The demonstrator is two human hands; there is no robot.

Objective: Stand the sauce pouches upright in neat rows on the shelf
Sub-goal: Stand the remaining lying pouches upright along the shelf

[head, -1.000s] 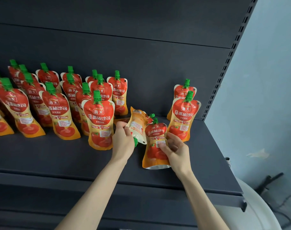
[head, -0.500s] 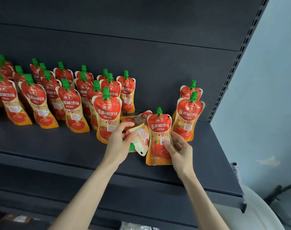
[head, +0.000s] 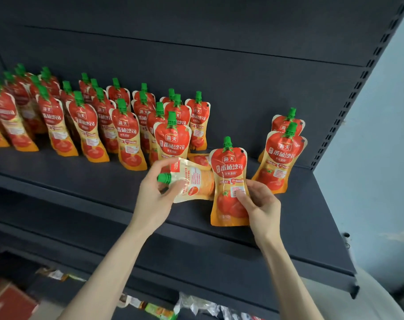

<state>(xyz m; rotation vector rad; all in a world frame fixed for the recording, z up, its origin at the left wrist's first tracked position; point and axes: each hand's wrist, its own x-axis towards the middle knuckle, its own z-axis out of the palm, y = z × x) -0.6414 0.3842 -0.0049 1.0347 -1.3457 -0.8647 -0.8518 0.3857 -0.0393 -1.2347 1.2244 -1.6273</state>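
Probably soft, slippery: hold low. The left hand (head: 153,199) curls fingers (head: 161,164) round the tipped pouch (head: 194,181); the right hand (head: 262,204) pinches the upright pouch (head: 228,179).

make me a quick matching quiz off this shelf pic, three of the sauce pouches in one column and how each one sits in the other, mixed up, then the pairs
Things
1. nearest red-and-orange plastic sauce pouch
2. pale-backed plastic sauce pouch
3. far-right front red-and-orange plastic sauce pouch

States
a. sideways, green cap pointing left, held by the left hand
b. upright, front label showing, gripped by the right hand
c. standing untouched in front of another pouch

Pairs: 1-b, 2-a, 3-c
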